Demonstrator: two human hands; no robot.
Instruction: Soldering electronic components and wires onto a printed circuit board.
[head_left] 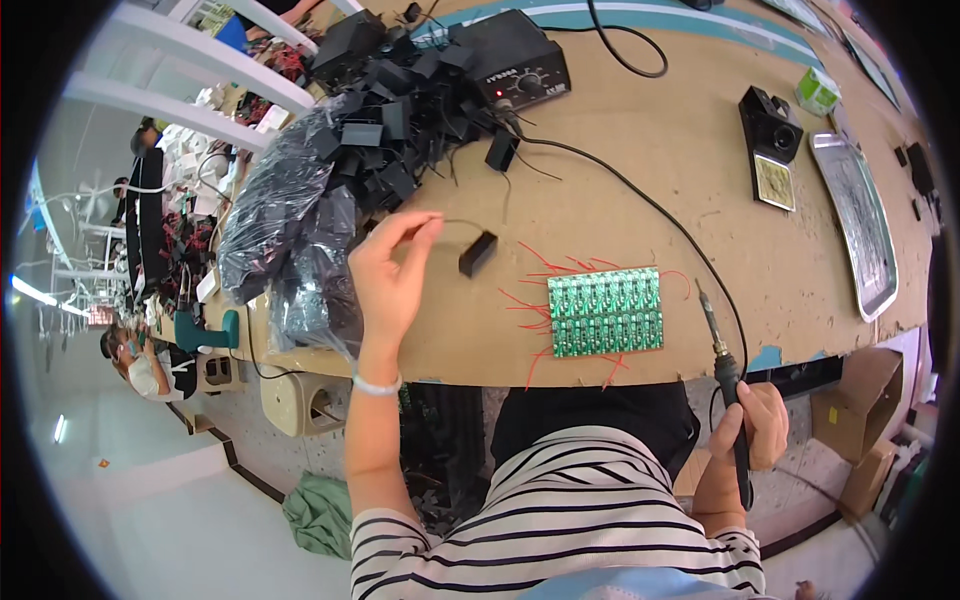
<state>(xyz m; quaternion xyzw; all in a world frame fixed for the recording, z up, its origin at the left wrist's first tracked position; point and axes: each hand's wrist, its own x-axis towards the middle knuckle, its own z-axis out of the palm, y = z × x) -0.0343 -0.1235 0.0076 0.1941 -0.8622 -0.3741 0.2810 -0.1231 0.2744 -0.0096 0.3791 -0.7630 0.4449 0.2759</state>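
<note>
My left hand [392,275] is raised over the table, thumb and forefinger pinched on the thin wire of a small black rectangular part [478,255]. Whether that part hangs or rests on the table I cannot tell. My right hand [763,425] is wrapped round the handle of a soldering iron [728,375], its tip pointing up and away from me. Between both hands lies a green circuit board panel [606,312] with rows of small parts. Thin red wires stick out from its edges. Another black part [502,150] with wires lies farther back.
Many black wired parts [385,130] spill from a clear plastic bag [285,205] at left. Behind them stands a soldering station [510,65], its cord crossing the table. At right are a black iron stand [770,130] and a metal tray [858,230]. Other people sit far left.
</note>
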